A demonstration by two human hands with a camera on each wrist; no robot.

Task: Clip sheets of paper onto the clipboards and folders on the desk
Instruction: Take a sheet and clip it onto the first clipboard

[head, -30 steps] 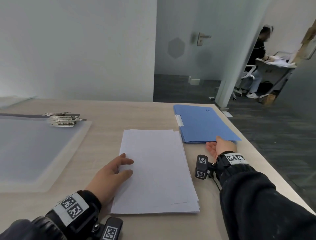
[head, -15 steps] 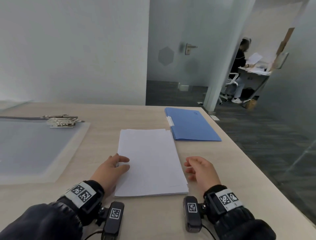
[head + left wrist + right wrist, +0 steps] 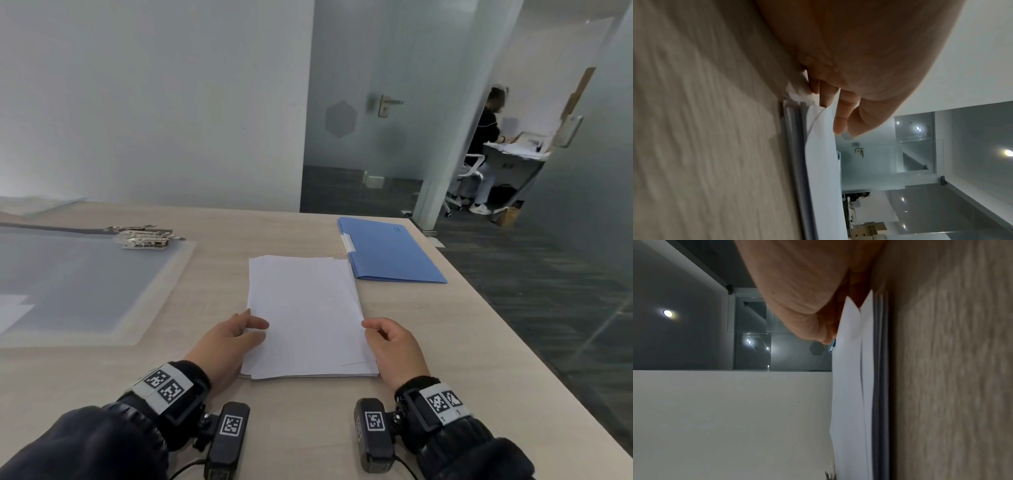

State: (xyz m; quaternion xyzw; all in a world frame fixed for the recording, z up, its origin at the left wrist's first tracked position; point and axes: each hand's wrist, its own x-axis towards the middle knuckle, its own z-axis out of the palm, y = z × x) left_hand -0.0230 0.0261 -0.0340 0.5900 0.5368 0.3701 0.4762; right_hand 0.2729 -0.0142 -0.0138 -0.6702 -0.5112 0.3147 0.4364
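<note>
Desk (image 3: pixel 445 342) beside glass office wall (image 3: pixel 394 102)

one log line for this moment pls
left hand: pinches paper stack left edge | right hand: lifts top sheets at right edge | blue folder: closed | clipboard: untouched

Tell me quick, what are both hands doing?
Left hand: pinching the top sheet's left edge.
Right hand: pinching its right edge.

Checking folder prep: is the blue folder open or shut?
Shut. The blue folder lies flat on the desk beyond the paper stack, cover down, nothing inside showing; neither hand touches it.
</note>
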